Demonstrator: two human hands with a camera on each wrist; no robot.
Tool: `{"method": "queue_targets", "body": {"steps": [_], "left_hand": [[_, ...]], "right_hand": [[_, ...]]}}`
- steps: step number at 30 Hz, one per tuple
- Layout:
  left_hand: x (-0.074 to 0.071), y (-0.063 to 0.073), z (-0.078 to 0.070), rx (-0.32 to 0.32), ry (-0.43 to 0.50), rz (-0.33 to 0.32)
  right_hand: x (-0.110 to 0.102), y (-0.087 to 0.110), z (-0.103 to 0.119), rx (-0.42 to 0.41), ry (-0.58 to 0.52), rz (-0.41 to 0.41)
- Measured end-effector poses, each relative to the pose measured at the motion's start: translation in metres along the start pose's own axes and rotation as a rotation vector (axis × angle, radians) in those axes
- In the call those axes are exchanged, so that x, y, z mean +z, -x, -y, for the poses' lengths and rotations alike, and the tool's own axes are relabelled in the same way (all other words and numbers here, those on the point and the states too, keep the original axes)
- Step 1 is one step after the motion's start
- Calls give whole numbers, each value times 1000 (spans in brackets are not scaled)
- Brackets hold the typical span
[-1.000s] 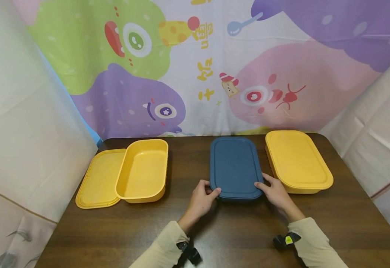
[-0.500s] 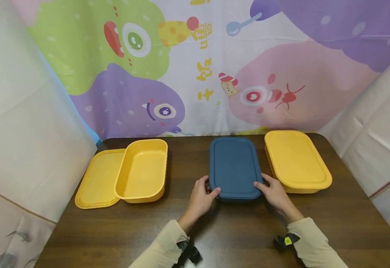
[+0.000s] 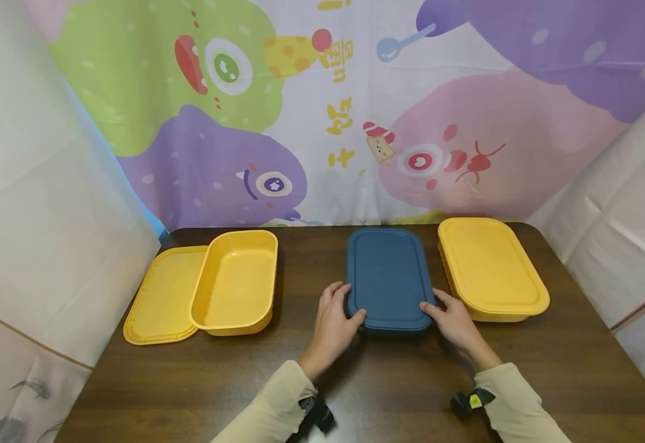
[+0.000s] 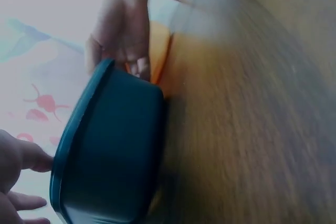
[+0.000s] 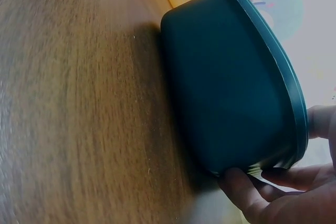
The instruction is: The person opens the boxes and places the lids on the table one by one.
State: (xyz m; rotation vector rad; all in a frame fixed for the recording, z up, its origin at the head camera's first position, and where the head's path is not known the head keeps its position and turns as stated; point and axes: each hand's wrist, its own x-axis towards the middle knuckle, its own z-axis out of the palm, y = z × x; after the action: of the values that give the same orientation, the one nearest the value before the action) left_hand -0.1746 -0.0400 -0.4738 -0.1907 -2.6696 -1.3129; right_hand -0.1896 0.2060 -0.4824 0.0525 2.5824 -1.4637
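Observation:
A dark blue rectangular food container (image 3: 390, 271) with its lid on stands on the table, right of the middle. My right hand (image 3: 457, 323) grips its near right corner, thumb on the lid and fingers against the side wall; the right wrist view shows those fingers (image 5: 244, 190) low on the wall. At the near left corner, my left hand (image 3: 331, 329) has its thumb at the lid's edge. Its other fingers (image 4: 26, 201) are fairly straight and lifted at the left side in the left wrist view, apparently off the wall. The container's contents are hidden.
An open yellow container (image 3: 236, 283) stands at left, overlapping a yellow lid (image 3: 168, 295) lying beside it. A lidded yellow container (image 3: 494, 264) stands close to the right of the blue one. A cartoon-print curtain (image 3: 350, 197) hangs behind the brown table (image 3: 388, 387).
My left hand's fingers have lifted and loosened from the blue container's left side, while the thumb stays at the corner. The right hand and the containers keep their places.

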Motion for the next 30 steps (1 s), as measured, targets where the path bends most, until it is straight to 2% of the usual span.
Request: {"method": "queue_targets", "body": {"steps": [3, 5, 17, 30], "left_hand": [[2, 0, -4, 83, -62, -49], [4, -1, -7, 129, -77, -53], [17, -2, -25, 252, -132, 74], [31, 4, -32, 459, -251, 172]], "right_hand": [[0, 0, 0, 6, -4, 0], [0, 1, 1, 8, -6, 1], [1, 0, 0, 14, -11, -15], [2, 0, 1, -6, -42, -26]]}}
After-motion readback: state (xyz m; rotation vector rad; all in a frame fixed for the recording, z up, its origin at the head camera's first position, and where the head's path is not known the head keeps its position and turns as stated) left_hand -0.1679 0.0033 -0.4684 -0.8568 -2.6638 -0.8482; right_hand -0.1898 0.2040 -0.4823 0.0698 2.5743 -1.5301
